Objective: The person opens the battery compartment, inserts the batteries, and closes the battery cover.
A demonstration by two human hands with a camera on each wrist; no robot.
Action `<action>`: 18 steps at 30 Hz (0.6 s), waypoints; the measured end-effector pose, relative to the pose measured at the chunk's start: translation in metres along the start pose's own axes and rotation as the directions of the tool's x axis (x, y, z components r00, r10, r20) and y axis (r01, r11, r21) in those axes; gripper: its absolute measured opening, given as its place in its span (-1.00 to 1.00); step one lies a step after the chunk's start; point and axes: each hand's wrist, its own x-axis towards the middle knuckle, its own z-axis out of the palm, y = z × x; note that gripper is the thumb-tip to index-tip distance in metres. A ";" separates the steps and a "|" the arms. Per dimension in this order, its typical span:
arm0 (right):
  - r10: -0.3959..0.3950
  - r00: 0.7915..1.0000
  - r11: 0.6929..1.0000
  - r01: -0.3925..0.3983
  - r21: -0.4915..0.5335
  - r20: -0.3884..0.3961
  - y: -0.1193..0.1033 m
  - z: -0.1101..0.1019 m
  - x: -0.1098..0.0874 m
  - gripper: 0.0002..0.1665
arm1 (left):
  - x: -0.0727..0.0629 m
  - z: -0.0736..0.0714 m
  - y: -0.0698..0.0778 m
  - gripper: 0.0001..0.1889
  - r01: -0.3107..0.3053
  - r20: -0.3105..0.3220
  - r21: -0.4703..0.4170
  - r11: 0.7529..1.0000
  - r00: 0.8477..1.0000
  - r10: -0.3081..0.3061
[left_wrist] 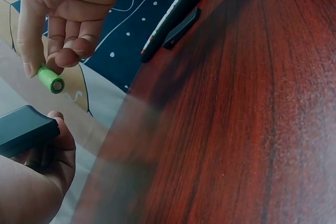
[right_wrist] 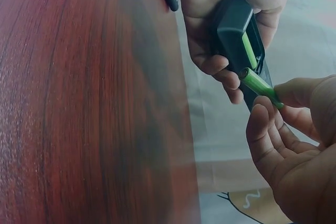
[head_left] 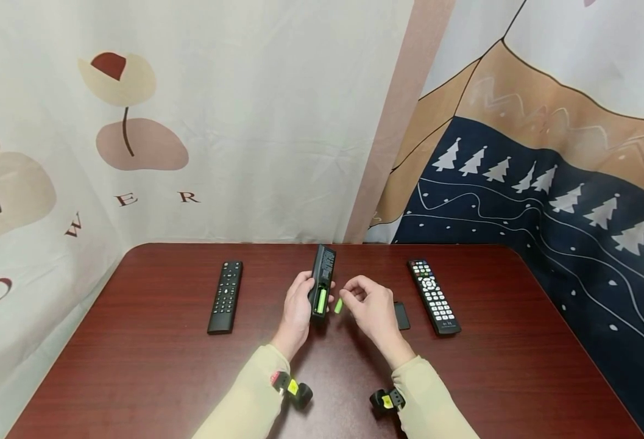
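Observation:
My left hand (head_left: pixel 298 311) grips a black remote control (head_left: pixel 324 268), its back turned up and its battery compartment uncovered. One green battery (head_left: pixel 320 301) lies inside that compartment. Just right of the remote, my right hand (head_left: pixel 373 308) pinches a second green battery (head_left: pixel 339 305) between thumb and fingertips. In the right wrist view this pinched battery (right_wrist: pixel 258 84) is tilted beside the compartment; whether it touches the remote I cannot tell. The left wrist view shows its flat end (left_wrist: pixel 57 85) above the held remote (left_wrist: pixel 27 128).
On the brown table (head_left: pixel 157 366), a black remote (head_left: pixel 225 297) lies to the left. Another with white buttons (head_left: pixel 434 297) lies to the right. A small black cover (head_left: pixel 401 316) rests beside my right hand. Patterned curtains (head_left: pixel 267 122) hang behind the table.

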 end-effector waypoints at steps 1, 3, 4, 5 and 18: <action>0.001 1.000 1.000 -0.001 0.003 -0.001 0.000 0.000 0.000 -0.95 | 0.000 0.000 0.000 -0.63 -0.001 0.000 0.001 1.000 1.000 0.001; 0.001 1.000 1.000 -0.001 0.008 -0.006 -0.001 0.001 0.000 -0.96 | 0.000 0.000 -0.001 -0.63 -0.002 0.001 0.000 1.000 1.000 0.002; 0.000 1.000 1.000 0.000 0.011 -0.009 -0.001 0.001 0.000 -0.96 | 0.001 0.000 -0.001 -0.63 -0.002 0.001 -0.003 1.000 1.000 0.002; -0.002 1.000 1.000 0.002 0.013 -0.013 -0.002 0.002 0.000 -0.95 | 0.001 0.000 -0.001 -0.63 -0.002 0.002 -0.005 1.000 1.000 0.002; -0.059 0.996 0.995 0.063 0.072 -0.061 -0.005 0.007 0.002 -0.90 | 0.000 0.000 -0.002 -0.62 -0.016 0.022 -0.022 1.000 1.000 0.016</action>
